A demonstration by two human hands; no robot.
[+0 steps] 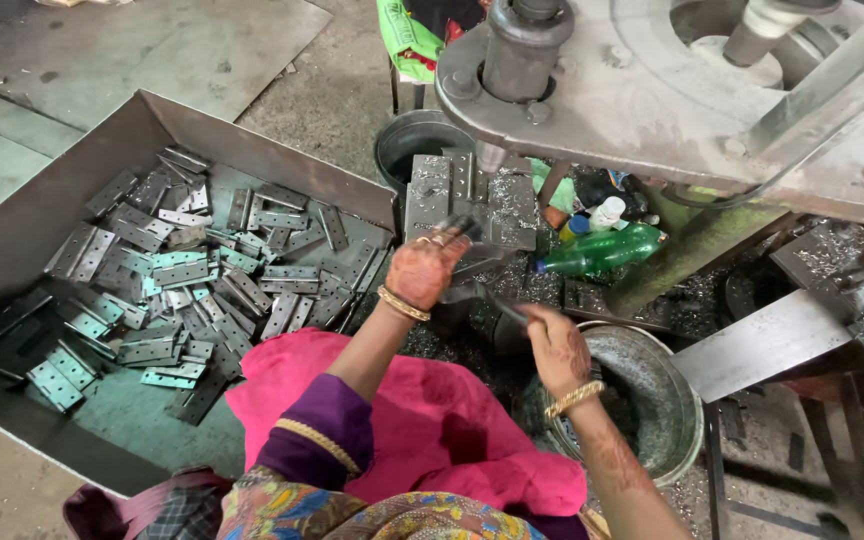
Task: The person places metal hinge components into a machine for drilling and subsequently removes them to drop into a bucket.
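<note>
Concrete floor lay under a metal tray heaped with hinge plates. Your left hand reached forward, fingers pinching a hinge at the press die; your right hand gripped a thin rod above the round basin.

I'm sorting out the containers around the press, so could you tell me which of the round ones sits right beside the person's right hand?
The shallow metal basin at lower right, just beside the right hand. The dark bucket stands farther off, behind the press block beyond the left hand.
</note>
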